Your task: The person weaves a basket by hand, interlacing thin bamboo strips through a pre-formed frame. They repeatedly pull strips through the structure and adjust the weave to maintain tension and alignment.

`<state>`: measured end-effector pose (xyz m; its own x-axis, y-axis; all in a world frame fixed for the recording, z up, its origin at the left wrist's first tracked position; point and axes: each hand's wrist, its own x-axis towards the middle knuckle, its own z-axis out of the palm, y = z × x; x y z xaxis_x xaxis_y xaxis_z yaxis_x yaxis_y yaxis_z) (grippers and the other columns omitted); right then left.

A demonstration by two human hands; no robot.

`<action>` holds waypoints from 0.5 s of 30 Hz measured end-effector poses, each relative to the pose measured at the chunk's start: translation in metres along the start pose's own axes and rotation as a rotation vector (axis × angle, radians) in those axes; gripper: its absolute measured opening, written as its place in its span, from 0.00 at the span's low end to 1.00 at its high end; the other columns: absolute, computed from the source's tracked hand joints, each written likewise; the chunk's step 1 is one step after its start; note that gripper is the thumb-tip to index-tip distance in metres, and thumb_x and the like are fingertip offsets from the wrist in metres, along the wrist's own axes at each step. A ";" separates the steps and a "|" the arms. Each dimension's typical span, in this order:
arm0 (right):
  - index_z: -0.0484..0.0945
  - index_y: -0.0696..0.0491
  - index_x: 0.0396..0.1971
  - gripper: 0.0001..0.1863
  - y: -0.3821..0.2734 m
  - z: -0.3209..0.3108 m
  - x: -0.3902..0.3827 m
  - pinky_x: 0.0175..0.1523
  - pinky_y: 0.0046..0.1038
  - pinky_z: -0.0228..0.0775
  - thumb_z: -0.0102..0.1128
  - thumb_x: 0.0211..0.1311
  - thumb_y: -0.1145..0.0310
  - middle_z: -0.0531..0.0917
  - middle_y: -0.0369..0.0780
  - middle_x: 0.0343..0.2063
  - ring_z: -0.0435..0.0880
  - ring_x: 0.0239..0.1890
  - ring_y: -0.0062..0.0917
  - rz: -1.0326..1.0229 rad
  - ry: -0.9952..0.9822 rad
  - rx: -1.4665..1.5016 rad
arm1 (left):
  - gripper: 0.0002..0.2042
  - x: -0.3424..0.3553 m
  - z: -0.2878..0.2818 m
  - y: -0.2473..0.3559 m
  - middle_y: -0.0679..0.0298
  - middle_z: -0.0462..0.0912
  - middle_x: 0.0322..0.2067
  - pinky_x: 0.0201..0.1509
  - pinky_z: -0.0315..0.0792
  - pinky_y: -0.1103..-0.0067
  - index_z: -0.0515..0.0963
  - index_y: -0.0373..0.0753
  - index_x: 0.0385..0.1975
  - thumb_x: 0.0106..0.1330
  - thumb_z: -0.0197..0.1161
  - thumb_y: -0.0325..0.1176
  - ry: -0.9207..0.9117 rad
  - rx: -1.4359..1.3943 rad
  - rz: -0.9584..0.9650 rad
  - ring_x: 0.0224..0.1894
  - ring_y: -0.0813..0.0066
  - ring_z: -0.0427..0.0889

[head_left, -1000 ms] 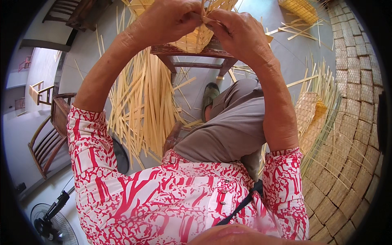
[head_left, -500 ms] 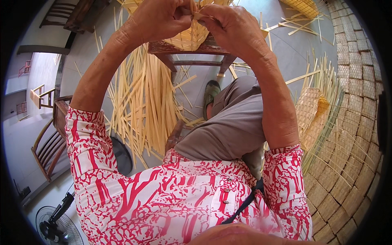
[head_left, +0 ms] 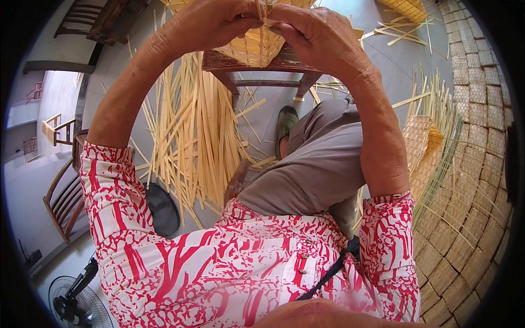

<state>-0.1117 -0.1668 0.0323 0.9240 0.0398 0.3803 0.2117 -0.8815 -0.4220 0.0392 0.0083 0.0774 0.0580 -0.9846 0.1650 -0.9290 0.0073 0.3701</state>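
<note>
At the top edge, a woven bamboo basket (head_left: 255, 48) rests on a dark red wooden stool (head_left: 298, 61), its corner pointing toward me. My left hand (head_left: 227, 23) is closed in a pinch on a bamboo strip at the basket's near edge. Opposite it, my right hand (head_left: 314, 34) pinches a pale bamboo strip (head_left: 269, 22) that crosses the same corner. The two sets of fingertips almost meet there. Much of the basket is hidden behind my hands or cut off by the frame.
Loose bamboo strips (head_left: 202, 126) lie heaped on the floor left of the stool. To the right are another woven basket (head_left: 416, 139) and stacked woven pieces (head_left: 476, 180). A yellow basket (head_left: 407, 8) sits at the far right. A chair (head_left: 65, 199) and a fan (head_left: 76, 303) stand at left.
My hands and forearms have spread slightly apart, the right one shifting right. The right fingers have moved along the strip at the corner. Both hands keep their pinch.
</note>
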 end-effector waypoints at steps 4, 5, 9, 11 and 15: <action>0.79 0.47 0.34 0.08 0.000 -0.009 -0.003 0.33 0.44 0.73 0.60 0.65 0.59 0.83 0.45 0.22 0.84 0.29 0.45 -0.042 -0.019 -0.033 | 0.05 -0.012 0.014 -0.005 0.59 0.85 0.32 0.35 0.79 0.77 0.81 0.31 0.40 0.67 0.63 0.24 0.027 -0.006 0.082 0.32 0.69 0.87; 0.79 0.47 0.34 0.09 0.001 -0.009 -0.003 0.34 0.44 0.73 0.60 0.65 0.58 0.83 0.45 0.23 0.84 0.30 0.44 -0.041 0.000 -0.026 | 0.05 -0.013 0.013 -0.002 0.59 0.85 0.32 0.36 0.79 0.76 0.81 0.31 0.39 0.67 0.63 0.25 0.030 0.019 0.107 0.32 0.69 0.87; 0.80 0.48 0.31 0.13 0.005 -0.011 -0.003 0.34 0.43 0.73 0.61 0.65 0.54 0.83 0.45 0.24 0.84 0.30 0.44 -0.046 0.056 -0.043 | 0.05 -0.017 0.011 0.010 0.60 0.86 0.33 0.37 0.79 0.75 0.82 0.30 0.35 0.65 0.66 0.25 0.034 0.058 0.218 0.32 0.65 0.86; 0.81 0.48 0.28 0.15 0.006 -0.012 -0.001 0.34 0.43 0.73 0.61 0.65 0.52 0.83 0.44 0.24 0.84 0.30 0.44 -0.084 0.060 -0.063 | 0.04 -0.019 0.010 0.010 0.60 0.86 0.33 0.37 0.78 0.75 0.83 0.31 0.34 0.63 0.68 0.25 0.032 0.049 0.248 0.32 0.64 0.85; 0.83 0.48 0.28 0.16 0.007 -0.008 0.003 0.34 0.43 0.72 0.62 0.63 0.50 0.83 0.44 0.23 0.84 0.30 0.44 -0.172 0.032 0.029 | 0.05 -0.024 0.006 0.003 0.61 0.86 0.34 0.39 0.79 0.75 0.83 0.32 0.36 0.62 0.69 0.23 0.008 0.076 0.337 0.34 0.66 0.86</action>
<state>-0.1099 -0.1769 0.0372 0.8629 0.1730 0.4749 0.3749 -0.8492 -0.3718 0.0331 0.0304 0.0689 -0.2543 -0.9277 0.2732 -0.9209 0.3186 0.2247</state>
